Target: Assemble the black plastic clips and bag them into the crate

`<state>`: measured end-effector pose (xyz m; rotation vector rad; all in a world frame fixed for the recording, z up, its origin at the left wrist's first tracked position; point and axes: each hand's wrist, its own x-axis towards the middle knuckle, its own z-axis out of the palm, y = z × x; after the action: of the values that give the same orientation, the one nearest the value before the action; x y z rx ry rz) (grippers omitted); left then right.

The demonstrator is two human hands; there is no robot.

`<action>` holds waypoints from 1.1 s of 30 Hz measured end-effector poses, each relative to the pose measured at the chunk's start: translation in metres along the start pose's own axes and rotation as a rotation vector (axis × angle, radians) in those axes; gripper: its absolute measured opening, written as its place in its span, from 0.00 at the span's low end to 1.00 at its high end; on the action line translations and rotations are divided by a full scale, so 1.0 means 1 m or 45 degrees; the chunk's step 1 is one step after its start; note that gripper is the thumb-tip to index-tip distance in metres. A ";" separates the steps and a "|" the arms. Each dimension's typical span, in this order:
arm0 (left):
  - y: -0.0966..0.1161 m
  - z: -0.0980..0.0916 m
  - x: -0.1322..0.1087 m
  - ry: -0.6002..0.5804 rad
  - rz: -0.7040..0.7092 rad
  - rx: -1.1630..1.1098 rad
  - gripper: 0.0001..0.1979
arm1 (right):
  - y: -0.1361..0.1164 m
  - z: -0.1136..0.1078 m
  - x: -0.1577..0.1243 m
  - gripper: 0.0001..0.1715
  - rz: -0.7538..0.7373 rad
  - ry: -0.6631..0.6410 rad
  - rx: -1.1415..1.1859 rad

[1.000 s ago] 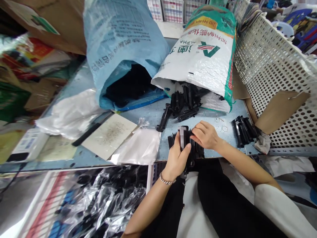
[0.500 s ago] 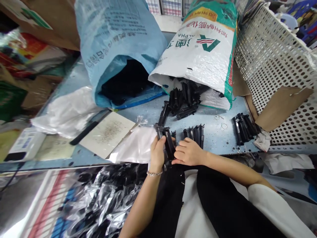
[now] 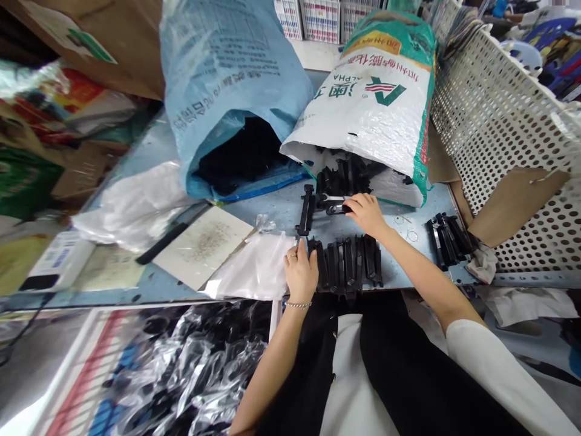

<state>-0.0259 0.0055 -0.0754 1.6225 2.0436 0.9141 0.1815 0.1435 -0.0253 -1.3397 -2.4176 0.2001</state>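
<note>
My left hand (image 3: 300, 272) lies on the near part of the bench with its fingers stretched out, between the clear plastic bags (image 3: 254, 266) and a row of long black plastic parts (image 3: 347, 263). Its fingertips are beside the row's left end. My right hand (image 3: 367, 213) reaches to the mouth of the white-and-green sack (image 3: 358, 109), fingers closed on the end of a long black part (image 3: 336, 209). More black parts (image 3: 347, 172) spill from that sack. One single black part (image 3: 305, 211) lies apart, just beyond my left hand.
A blue sack (image 3: 236, 72) gapes open at the back left. On the right stand a perforated white basket (image 3: 494, 121) and a small group of black parts (image 3: 447, 239). A pale square board (image 3: 204, 245) lies at left. Plastic-wrapped items (image 3: 195, 363) fill a crate below the bench edge.
Both hands were together around several black parts; those now lie in the row at the bench edge. My right hand has moved away to the pile, and my left has opened.
</note>
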 end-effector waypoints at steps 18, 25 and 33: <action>0.078 -0.030 -0.026 -0.749 -0.186 -1.303 0.25 | -0.057 -0.059 -0.072 0.23 -0.130 0.220 0.660; 0.085 -0.036 -0.017 -0.555 -0.510 -1.455 0.21 | -0.081 -0.051 -0.088 0.27 0.122 -0.246 0.999; 0.084 -0.039 -0.011 -0.707 -0.904 -1.627 0.21 | -0.098 -0.052 -0.108 0.18 -0.881 0.195 -0.170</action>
<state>0.0120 -0.0048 0.0095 0.3282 1.0173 0.9711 0.1764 -0.0029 0.0248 -0.4727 -2.6251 -0.2411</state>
